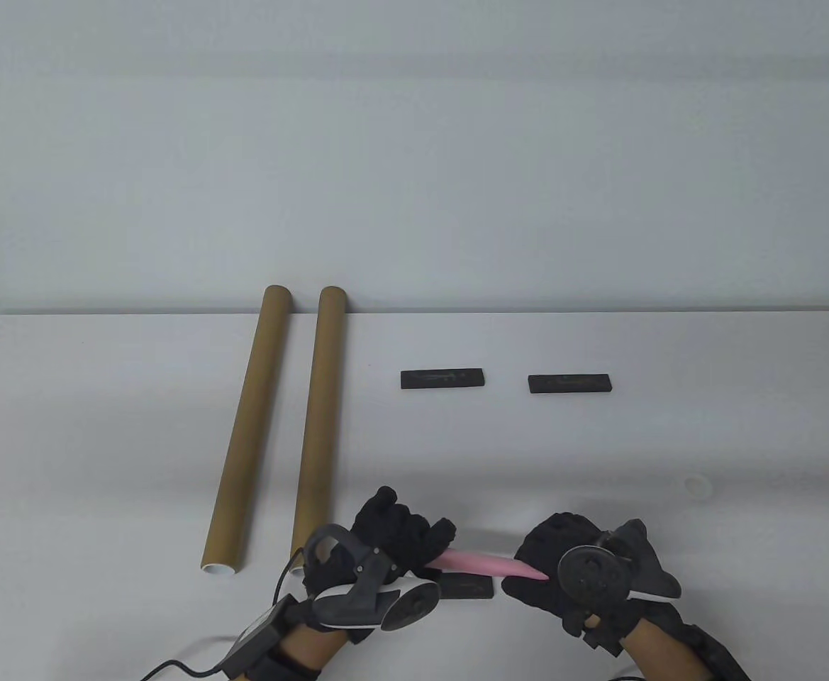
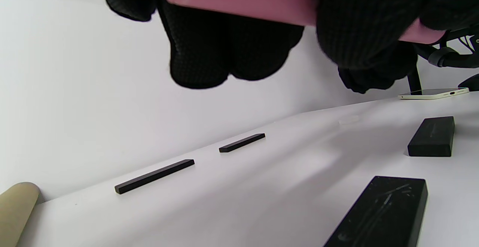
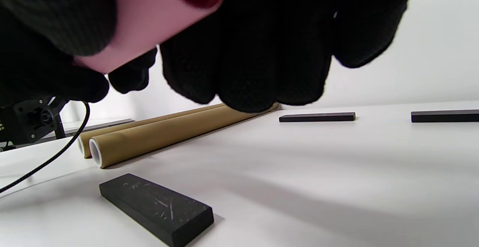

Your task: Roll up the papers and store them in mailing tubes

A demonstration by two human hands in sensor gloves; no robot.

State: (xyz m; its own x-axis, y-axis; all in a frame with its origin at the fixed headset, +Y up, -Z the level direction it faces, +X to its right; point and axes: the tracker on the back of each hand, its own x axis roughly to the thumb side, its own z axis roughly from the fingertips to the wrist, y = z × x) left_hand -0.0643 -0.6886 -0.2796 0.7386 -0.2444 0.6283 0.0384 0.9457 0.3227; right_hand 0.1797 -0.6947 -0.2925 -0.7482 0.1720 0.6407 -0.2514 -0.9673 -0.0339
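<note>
A pink rolled paper hangs above the table's front edge, held between both hands. My left hand grips its left end, fingers curled round the roll. My right hand grips the right end, where the roll's open mouth shows. Two brown mailing tubes lie side by side at the left, running front to back, their white-lined open ends facing the front.
Black flat weights lie on the white table: two at the back, one under the roll and another seen only in the left wrist view. A phone lies far right.
</note>
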